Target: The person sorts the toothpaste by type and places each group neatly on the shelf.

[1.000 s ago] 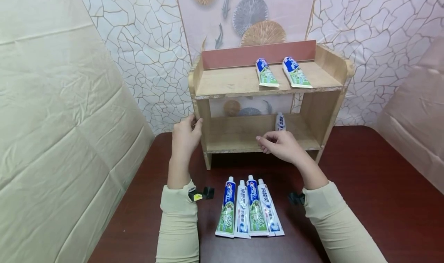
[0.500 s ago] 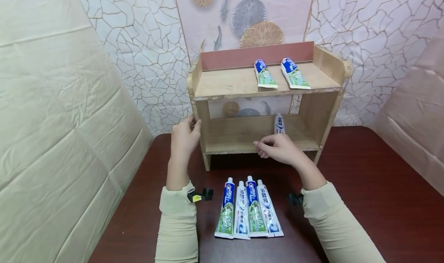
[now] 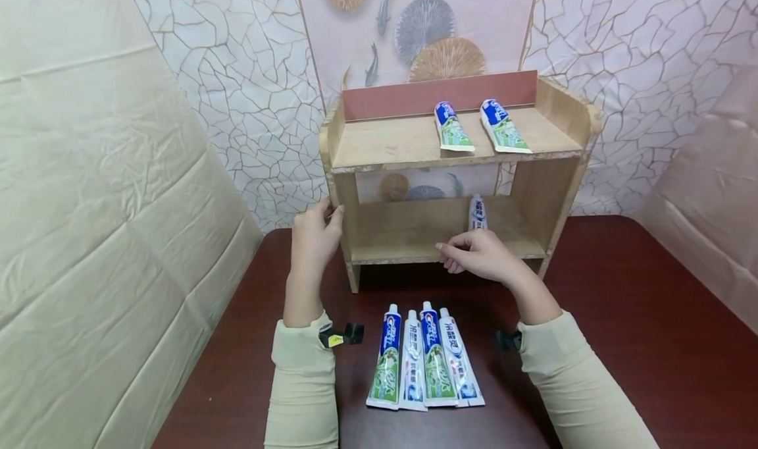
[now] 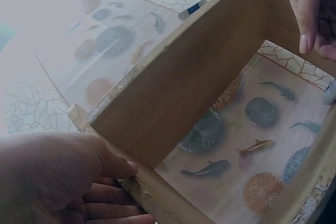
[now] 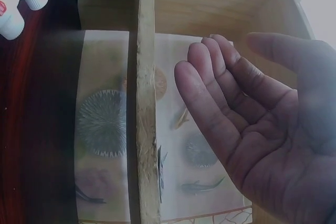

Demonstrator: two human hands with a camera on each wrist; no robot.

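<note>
On my head feed, 4 toothpaste tubes [image 3: 439,363] lie on the desk [image 3: 237,383], 2 tubes [image 3: 453,133] atop the shelf [image 3: 385,147] and 1 tube [image 3: 477,214] on its lower board [image 3: 397,233]. Left-wrist feed: my left hand [image 4: 68,177] pinches the shelf's side. Right-wrist feed: my right hand [image 5: 257,114] hovers, fingers loosely bent, thumb apart.
</note>
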